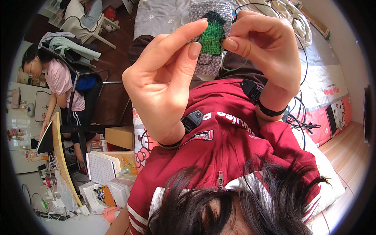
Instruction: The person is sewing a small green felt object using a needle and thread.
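A piece of grey woven fabric (209, 69) with a patch of stitches in bright and dark green (211, 32) lies over my lap. My left hand (167, 67) is at the patch's left edge, its thumb and index fingertips apart; its other fingers are partly hidden, so whether it grips the fabric cannot be told. At the right edge my right hand (261, 44) pinches thumb and index finger together on a fine green thread (235, 69), which loops down below them. A thin line crosses the patch between the hands; whether it is a needle or thread is unclear. Dark thread outlines the patch.
Around my legs is a bed with a patterned sheet (318, 70); black cables (302, 124) lie to the right. At left, one person (66, 82) sits at a desk and another (88, 14) on a chair behind. An open book (101, 167) and a cardboard box (119, 137) stand lower left.
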Available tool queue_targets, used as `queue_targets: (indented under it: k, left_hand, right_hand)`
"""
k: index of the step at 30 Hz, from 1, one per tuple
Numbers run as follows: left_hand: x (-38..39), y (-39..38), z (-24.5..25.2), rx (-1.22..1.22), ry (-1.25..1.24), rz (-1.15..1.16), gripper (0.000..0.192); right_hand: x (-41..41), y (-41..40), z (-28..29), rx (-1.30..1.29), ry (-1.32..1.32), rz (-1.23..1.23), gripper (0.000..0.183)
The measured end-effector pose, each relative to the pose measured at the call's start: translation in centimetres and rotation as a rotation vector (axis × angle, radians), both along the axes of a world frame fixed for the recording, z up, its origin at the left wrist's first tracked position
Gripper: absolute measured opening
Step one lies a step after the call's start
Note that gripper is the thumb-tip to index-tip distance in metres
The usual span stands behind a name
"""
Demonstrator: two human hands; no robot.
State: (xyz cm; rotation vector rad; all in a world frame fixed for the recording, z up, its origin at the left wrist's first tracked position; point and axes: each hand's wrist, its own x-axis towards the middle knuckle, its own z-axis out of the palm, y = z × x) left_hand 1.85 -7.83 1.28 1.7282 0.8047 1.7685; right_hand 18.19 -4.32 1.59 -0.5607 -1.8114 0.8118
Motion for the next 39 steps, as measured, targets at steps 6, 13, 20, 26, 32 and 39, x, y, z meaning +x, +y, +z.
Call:
queue_targets:
  k: [6,13,20,26,32,39]
  left_hand:
    - [-0.09,0.08,-0.07,0.026,0.016,0.005,0.024]
    - [-0.23,0.09,0.02,0.021,0.050,0.022,0.024]
    - [-0.08,0.02,0.05,0.001,0.020,0.005,0.025]
    - [-0.07,0.13,0.14,-0.014,-0.003,-0.035,0.025]
    - [-0.32,0.25,-0.12,0.001,-0.004,-0.052,0.025]
    - [-0.27,0.31,-0.10,-0.020,-0.018,-0.077,0.025]
  right_hand:
    - [-0.07,-0.14,0.08,0.002,-0.011,-0.007,0.007]
    - [-0.12,-0.25,0.18,0.010,-0.010,-0.017,0.006]
    - [-0.04,-0.21,0.08,-0.025,-0.002,-0.007,0.007]
    - [-0.13,-0.02,0.03,-0.007,0.007,-0.007,0.010]
    - [-0.27,0.42,-0.32,0.013,0.015,0.022,0.014]
    - [-0.28,0.44,-0.37,0.042,0.021,0.005,0.015]
